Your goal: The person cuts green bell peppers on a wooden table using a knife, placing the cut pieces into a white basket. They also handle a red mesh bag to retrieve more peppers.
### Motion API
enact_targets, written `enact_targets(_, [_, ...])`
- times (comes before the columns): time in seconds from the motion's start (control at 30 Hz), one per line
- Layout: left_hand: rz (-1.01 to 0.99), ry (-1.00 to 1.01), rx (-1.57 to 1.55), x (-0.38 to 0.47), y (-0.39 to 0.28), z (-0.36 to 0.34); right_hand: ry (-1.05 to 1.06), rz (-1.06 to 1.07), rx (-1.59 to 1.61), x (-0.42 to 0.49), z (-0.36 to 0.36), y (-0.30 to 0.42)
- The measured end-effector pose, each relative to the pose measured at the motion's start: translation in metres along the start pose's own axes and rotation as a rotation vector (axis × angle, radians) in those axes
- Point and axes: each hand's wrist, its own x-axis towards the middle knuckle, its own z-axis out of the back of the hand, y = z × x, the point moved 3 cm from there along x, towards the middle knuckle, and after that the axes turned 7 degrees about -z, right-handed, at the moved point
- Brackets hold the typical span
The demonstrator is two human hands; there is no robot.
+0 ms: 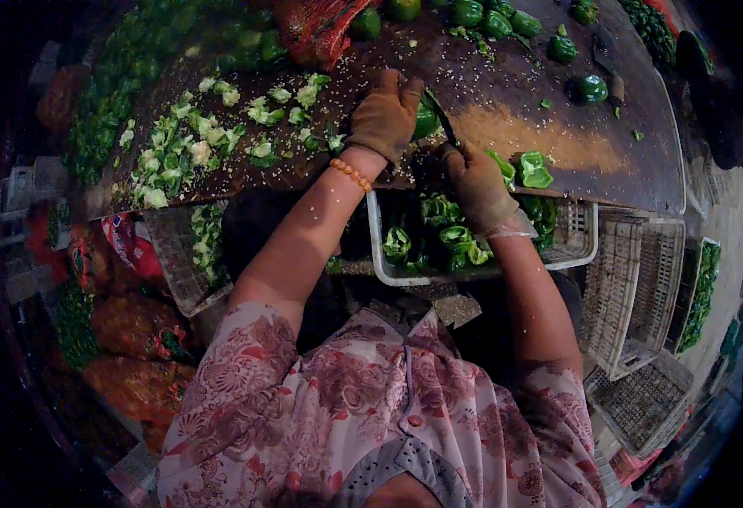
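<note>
My left hand (382, 117), in a brown work glove, holds a green bell pepper (427, 119) against the dark tabletop (403, 56). Gloved as well, my right hand (477, 184) grips a knife whose dark blade (440, 114) lies against the right side of that pepper. The knife's handle is hidden in my fist. Cut pepper pieces (534, 170) rest by the table edge, just right of my right hand. Below that edge, a white plastic crate (486, 278) contains hollowed green pepper pieces (455, 239); my right forearm crosses above it.
Pepper cores (200, 152) with pale seeds are strewn over the table's left part. Whole peppers (497, 24) and a red mesh bag (321, 32) lie at the far side. A second knife (612, 73) lies farther right. Stacked crates (619, 286) stand at right, full mesh sacks (136, 324) at left.
</note>
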Motion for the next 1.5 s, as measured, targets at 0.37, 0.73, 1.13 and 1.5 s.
enact_targets(0.37, [-0.119, -0.071, 0.098, -0.012, -0.016, 0.003, 0.013, 0.063, -0.378, 0.031, -0.011, 0.002])
enact_targets(0.73, [-0.299, -0.159, -0.120, -0.037, 0.009, 0.017, 0.386, -0.306, 0.317, 0.028, -0.011, 0.012])
enact_targets(1.13, [-0.434, -0.075, -0.089, -0.082, 0.014, 0.017, 0.309, -0.571, 0.701, 0.033, -0.003, -0.006])
enact_targets(1.5, [-0.465, 0.240, 0.300, -0.054, -0.029, 0.054, 0.177, -0.259, 0.523, 0.018, -0.013, 0.022])
